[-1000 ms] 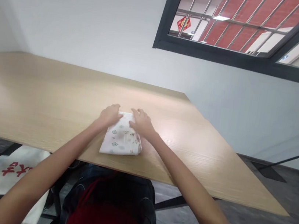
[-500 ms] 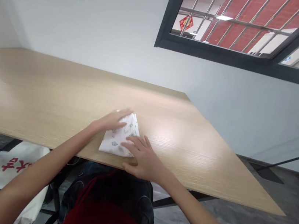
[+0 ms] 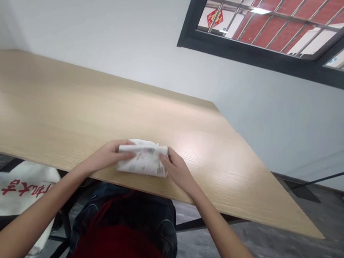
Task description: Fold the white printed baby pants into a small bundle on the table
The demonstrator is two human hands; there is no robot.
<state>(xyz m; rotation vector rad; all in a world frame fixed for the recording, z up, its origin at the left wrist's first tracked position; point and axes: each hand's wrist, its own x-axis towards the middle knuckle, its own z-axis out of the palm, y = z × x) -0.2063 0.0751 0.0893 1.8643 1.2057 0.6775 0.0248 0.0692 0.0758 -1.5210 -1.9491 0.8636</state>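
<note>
A white printed tissue pack (image 3: pixel 144 163) rests on the wooden table near its front edge, directly before me. It is soft-looking, with small dark square marks on it, and motion blurs its print. My left hand (image 3: pixel 114 153) grips its left end, thumb across the near face and fingers behind. At the opposite end, my right hand (image 3: pixel 175 165) pinches it the same way, thumb in front. The fingers behind the pack are partly hidden.
The wooden table (image 3: pixel 66 105) stretches left and narrows to a corner at the right. A cream bag with red characters (image 3: pixel 18 197) lies below its front edge at left. Behind stand a white wall (image 3: pixel 110 18) and a dark-framed barred window (image 3: pixel 264 61).
The pack lay flat and tilted under my spread hands; now it is squared up, showing a different face. Both hands have closed on its two ends. The view has shifted slightly.
</note>
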